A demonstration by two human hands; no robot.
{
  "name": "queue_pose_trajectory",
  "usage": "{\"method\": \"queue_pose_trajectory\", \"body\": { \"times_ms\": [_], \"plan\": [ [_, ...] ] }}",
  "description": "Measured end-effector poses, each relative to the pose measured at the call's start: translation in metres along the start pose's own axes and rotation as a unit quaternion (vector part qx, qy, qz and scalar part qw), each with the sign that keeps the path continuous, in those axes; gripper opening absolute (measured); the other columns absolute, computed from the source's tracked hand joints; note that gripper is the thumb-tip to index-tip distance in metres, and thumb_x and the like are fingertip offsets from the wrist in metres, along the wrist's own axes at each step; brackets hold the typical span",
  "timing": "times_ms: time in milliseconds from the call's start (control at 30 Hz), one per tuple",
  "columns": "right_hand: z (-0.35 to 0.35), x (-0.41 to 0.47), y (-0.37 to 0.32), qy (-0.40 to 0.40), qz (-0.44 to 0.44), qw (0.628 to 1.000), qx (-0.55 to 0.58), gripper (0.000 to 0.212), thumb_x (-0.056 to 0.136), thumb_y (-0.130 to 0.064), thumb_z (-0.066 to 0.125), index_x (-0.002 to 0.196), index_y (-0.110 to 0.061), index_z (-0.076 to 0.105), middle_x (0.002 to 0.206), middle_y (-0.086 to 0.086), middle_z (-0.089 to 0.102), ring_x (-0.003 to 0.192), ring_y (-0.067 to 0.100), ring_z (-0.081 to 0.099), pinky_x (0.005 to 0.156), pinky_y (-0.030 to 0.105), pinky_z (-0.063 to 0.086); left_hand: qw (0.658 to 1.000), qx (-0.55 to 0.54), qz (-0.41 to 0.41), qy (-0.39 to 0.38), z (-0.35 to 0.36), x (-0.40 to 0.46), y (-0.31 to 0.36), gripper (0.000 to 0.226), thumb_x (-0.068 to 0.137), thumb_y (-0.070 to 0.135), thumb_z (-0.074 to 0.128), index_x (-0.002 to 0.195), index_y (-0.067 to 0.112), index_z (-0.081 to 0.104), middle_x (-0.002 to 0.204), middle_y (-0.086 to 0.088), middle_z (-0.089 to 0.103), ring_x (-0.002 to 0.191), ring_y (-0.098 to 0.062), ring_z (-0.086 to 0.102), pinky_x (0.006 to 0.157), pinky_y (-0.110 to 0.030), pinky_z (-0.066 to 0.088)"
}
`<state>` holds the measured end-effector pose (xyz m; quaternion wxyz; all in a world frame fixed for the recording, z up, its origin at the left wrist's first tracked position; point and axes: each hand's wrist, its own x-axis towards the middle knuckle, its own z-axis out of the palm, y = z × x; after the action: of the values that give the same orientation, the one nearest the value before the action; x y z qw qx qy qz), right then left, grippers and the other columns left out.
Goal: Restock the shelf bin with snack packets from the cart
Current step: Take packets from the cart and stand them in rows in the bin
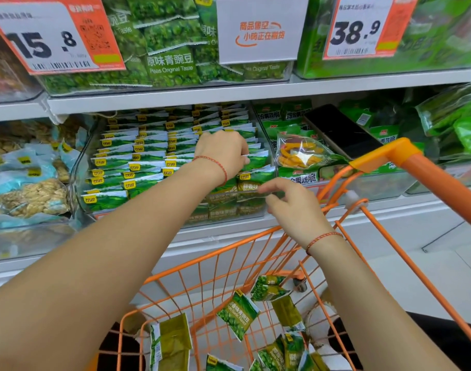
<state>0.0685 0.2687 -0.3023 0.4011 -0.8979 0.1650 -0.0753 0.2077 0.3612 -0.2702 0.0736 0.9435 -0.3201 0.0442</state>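
Note:
A clear shelf bin (79, 167) on the middle shelf holds several rows of upright green pea snack packets (138, 167). My left hand (223, 153) reaches into the bin's right side, its fingers curled round the top of a packet in the right-hand row (258, 159). My right hand (293, 204) hovers just below and in front, pinching the edge of a green packet (250, 192) at the bin's front right corner. Below, the orange wire cart (229, 253) holds several loose green packets (238, 314).
Bins of nut packs (28, 194) stand to the left and mixed vegetable crisp packs (301, 153) to the right. A black phone (338, 129) lies on the right bin. The cart's orange handle (427, 172) rises at right. Price signs hang on the upper shelf (175, 96).

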Motion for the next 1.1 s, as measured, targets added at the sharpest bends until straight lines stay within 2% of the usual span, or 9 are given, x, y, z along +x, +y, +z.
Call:
{"method": "queue_pose_trajectory", "body": {
  "times_ms": [133, 333, 467, 600, 667, 800, 900, 1000, 1100],
  "plan": [
    [0.002, 0.003, -0.001, 0.005, -0.001, 1.0, 0.007, 0.021, 0.092, -0.015, 0.047, 0.1, -0.029, 0.061, 0.089, -0.002, 0.066, 0.078, 0.024, 0.065, 0.067, 0.037, 0.053, 0.999, 0.036, 0.013, -0.016, 0.004, 0.006, 0.002, 0.023, 0.093, 0.038, 0.057, 0.109, 0.026, 0.069, 0.104, 0.003, 0.07, 0.106, -0.023, 0.058, 0.1, -0.04, 0.034],
    [0.009, 0.004, 0.0, 0.014, -0.016, 1.0, 0.007, 0.028, 0.093, -0.014, 0.047, 0.115, -0.024, 0.06, 0.095, -0.009, 0.061, 0.051, 0.003, 0.045, 0.05, 0.021, 0.033, 0.997, 0.015, 0.026, -0.066, -0.002, 0.009, -0.002, 0.024, 0.095, 0.039, 0.053, 0.103, 0.025, 0.071, 0.098, 0.003, 0.07, 0.1, -0.022, 0.059, 0.104, -0.043, 0.03],
    [0.01, 0.002, 0.001, -0.008, -0.023, 1.0, -0.012, 0.04, 0.093, -0.013, 0.046, 0.131, -0.025, 0.05, 0.126, -0.009, 0.058, 0.053, 0.003, 0.049, 0.06, 0.025, 0.041, 0.995, -0.092, 0.006, 0.032, 0.001, -0.011, -0.007, 0.03, 0.098, 0.039, 0.045, 0.102, 0.023, 0.07, 0.092, 0.001, 0.071, 0.092, -0.024, 0.06, 0.097, -0.039, 0.038],
    [0.002, -0.011, -0.009, -0.007, -0.057, 0.998, -0.004, 0.03, 0.092, -0.009, 0.045, 0.111, -0.027, 0.06, 0.106, -0.012, 0.063, 0.083, 0.01, 0.062, 0.075, 0.028, 0.048, 0.966, -0.163, 0.077, 0.186, -0.012, -0.071, -0.009, 0.028, 0.095, 0.035, 0.046, 0.099, 0.023, 0.07, 0.094, 0.004, 0.071, 0.093, -0.025, 0.059, 0.085, -0.039, 0.043],
    [-0.002, -0.02, -0.018, -0.023, -0.063, 0.998, 0.015, 0.027, 0.089, -0.004, 0.045, 0.087, -0.026, 0.062, 0.085, -0.014, 0.066, 0.075, 0.009, 0.065, 0.07, 0.028, 0.051, 0.953, -0.21, 0.115, 0.188, -0.016, -0.114, -0.004, 0.025, 0.092, 0.034, 0.048, 0.091, 0.024, 0.07, 0.082, 0.006, 0.07, 0.081, -0.022, 0.061, 0.073, -0.039, 0.048],
    [-0.01, -0.055, -0.029, -0.275, 0.043, 0.96, -0.04, 0.032, 0.091, 0.0, 0.042, 0.064, -0.01, 0.056, 0.06, 0.004, 0.061, 0.056, 0.013, 0.06, 0.059, 0.021, 0.049, 0.979, -0.122, 0.112, -0.117, -0.009, -0.187, 0.017, 0.024, 0.095, 0.034, 0.042, 0.091, 0.023, 0.064, 0.077, 0.002, 0.067, 0.079, -0.023, 0.064, 0.064, -0.034, 0.05],
    [-0.002, -0.077, -0.004, -0.36, 0.135, 0.882, -0.271, 0.04, 0.097, -0.004, 0.038, 0.06, -0.015, 0.032, 0.062, 0.007, 0.029, 0.054, 0.011, 0.028, 0.052, 0.017, 0.026, 0.895, 0.034, 0.085, -0.437, 0.009, -0.209, 0.026, 0.038, 0.1, 0.016, 0.038, 0.068, -0.001, 0.048, 0.054, -0.006, 0.057, 0.063, -0.016, 0.051, 0.055, -0.021, 0.041],
    [0.027, -0.09, 0.019, -0.447, 0.131, 0.787, -0.405, 0.037, 0.093, -0.009, 0.04, 0.058, -0.014, 0.028, 0.06, 0.005, 0.023, 0.05, 0.015, 0.02, 0.054, 0.028, 0.025, 0.844, 0.117, 0.158, -0.498, 0.053, -0.214, 0.042, 0.03, 0.098, 0.025, 0.047, 0.077, 0.006, 0.057, 0.07, -0.011, 0.054, 0.06, -0.023, 0.052, 0.062, -0.032, 0.046],
    [0.041, -0.095, 0.041, -0.504, 0.136, 0.705, -0.48, 0.032, 0.094, -0.021, 0.049, 0.065, -0.014, 0.038, 0.064, 0.003, 0.035, 0.051, 0.016, 0.031, 0.051, 0.027, 0.031, 0.856, 0.042, 0.14, -0.495, 0.109, -0.214, 0.051, 0.029, 0.095, 0.038, 0.051, 0.095, 0.009, 0.057, 0.081, -0.005, 0.053, 0.063, -0.019, 0.049, 0.054, -0.03, 0.043]
  ]
}}
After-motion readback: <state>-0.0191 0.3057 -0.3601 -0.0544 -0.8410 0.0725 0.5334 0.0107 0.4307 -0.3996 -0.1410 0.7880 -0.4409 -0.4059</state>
